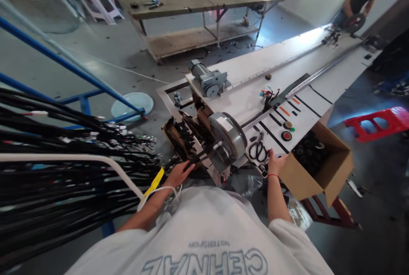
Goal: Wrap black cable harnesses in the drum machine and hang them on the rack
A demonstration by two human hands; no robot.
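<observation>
My left hand is closed around a dark strip that runs up toward a large grey reel with a white label. The reel is mounted at the near end of a long white workbench. At the bench's front edge rests my right hand, its visible fingers stretched out and apparently holding nothing; part of it is hard to make out. Black-handled scissors lie just left of it. Beyond them are several short black strips, an orange strip and small tape rolls.
A cardboard box of dark rolls stands to my right, near a red stool. Black cable bundles hang at left beside a blue frame. A motor sits on the bench. Another person handles a reel at the far end.
</observation>
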